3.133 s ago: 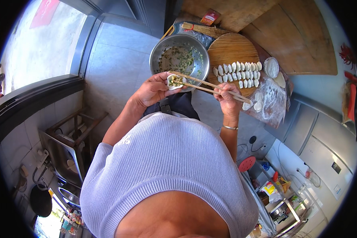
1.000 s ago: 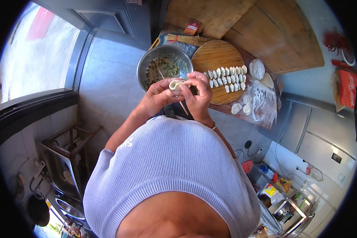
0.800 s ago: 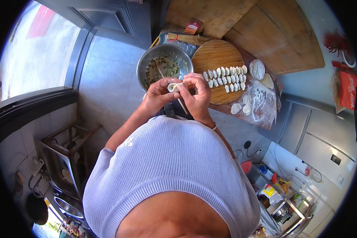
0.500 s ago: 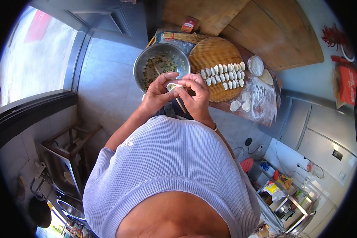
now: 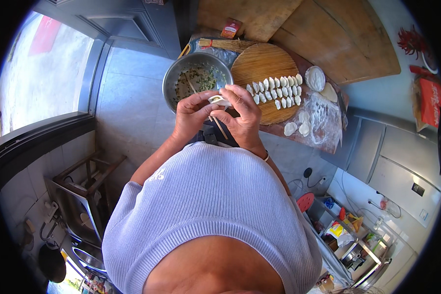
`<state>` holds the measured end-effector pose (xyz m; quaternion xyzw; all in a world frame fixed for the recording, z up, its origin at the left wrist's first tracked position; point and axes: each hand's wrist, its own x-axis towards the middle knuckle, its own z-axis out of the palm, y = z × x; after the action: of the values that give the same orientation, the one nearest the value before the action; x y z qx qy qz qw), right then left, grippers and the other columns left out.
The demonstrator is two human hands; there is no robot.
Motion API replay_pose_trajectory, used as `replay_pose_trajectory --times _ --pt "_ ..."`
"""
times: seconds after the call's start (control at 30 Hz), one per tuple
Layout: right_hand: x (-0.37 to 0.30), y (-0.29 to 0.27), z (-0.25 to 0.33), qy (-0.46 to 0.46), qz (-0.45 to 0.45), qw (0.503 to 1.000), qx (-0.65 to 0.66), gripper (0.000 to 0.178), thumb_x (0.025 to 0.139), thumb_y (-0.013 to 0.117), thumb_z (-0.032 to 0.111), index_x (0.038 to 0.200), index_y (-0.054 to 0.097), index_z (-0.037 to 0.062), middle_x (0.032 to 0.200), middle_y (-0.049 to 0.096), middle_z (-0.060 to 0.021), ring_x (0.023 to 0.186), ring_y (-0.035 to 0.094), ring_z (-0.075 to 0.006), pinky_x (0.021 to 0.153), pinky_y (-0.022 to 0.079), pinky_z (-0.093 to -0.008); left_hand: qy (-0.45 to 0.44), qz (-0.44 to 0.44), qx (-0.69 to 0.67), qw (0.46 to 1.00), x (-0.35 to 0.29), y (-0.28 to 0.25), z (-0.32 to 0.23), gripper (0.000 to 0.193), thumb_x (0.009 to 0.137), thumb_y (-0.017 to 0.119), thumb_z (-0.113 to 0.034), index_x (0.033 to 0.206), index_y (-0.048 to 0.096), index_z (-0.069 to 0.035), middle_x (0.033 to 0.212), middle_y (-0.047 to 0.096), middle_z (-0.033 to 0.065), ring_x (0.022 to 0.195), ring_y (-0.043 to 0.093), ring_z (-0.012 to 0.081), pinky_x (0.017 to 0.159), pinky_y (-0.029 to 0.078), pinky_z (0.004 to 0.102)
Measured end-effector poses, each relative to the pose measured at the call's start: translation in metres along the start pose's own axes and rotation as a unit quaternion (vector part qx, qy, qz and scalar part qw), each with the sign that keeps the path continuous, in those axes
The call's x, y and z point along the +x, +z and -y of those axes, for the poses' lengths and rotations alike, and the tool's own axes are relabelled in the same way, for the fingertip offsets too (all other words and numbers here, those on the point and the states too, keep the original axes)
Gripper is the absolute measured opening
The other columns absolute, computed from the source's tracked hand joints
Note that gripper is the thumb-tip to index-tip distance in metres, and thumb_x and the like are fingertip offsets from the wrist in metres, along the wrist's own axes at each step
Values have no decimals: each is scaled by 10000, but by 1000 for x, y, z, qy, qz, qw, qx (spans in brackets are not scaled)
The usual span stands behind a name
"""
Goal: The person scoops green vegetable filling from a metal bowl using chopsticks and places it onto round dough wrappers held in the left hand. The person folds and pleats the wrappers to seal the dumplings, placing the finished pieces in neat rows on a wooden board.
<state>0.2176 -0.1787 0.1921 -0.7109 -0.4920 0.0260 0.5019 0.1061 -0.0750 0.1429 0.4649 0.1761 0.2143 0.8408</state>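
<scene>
My left hand and my right hand meet in front of my chest and pinch a small dumpling between their fingertips. A pair of wooden chopsticks pokes out below my right hand, tucked in its grip. Just beyond my hands stands a metal bowl with green-flecked filling. To its right a round bamboo mat carries two rows of folded dumplings.
Loose round dough wrappers lie on a floured board at the right, with a stack of wrappers behind. Large wooden boards lean at the back. A window is at left, cabinets at right.
Earlier my right hand spooned filling into the wrapper with the chopsticks. Since then both hands have closed around the dumpling and keep pinching it, shifting slightly.
</scene>
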Motion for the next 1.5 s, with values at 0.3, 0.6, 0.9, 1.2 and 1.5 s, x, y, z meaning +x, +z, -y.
replay_pose_trajectory --times 0.3,0.6,0.9,1.2,1.5 --pt "-3 4 -5 47 -59 996 36 365 765 704 -27 1103 568 -13 905 655 -125 754 669 -195 631 556 -265 -85 -55 -137 985 6 -4 3 281 896 581 -30 1171 571 26 1040 651 137 921 656 221 836 560 348" --pt "-8 10 -14 160 -88 952 244 297 808 639 -83 1084 543 -33 868 634 -82 755 638 -114 649 537 -233 61 -48 31 997 9 -1 -1 229 847 623 17 1072 656 -1 1144 561 115 908 615 167 787 552 268" --pt "0 -1 -12 258 8 905 338 334 831 609 -81 1157 544 -50 974 578 -68 809 622 -110 734 541 -230 196 -56 167 965 14 -2 -13 243 752 703 68 982 688 -8 950 640 98 903 605 174 772 504 271" --pt "9 -8 -7 136 29 968 209 263 777 696 -42 1028 620 -37 1005 559 -80 810 612 -108 676 535 -212 181 -48 147 971 15 -3 -14 218 742 695 88 944 688 4 969 615 100 890 608 167 741 513 259" --pt "1 -2 -9 81 -54 986 134 219 746 729 -23 947 649 9 897 610 -87 752 616 -146 606 509 -229 177 -84 61 979 10 17 -21 239 765 642 143 977 627 34 951 601 112 864 635 161 724 569 266"
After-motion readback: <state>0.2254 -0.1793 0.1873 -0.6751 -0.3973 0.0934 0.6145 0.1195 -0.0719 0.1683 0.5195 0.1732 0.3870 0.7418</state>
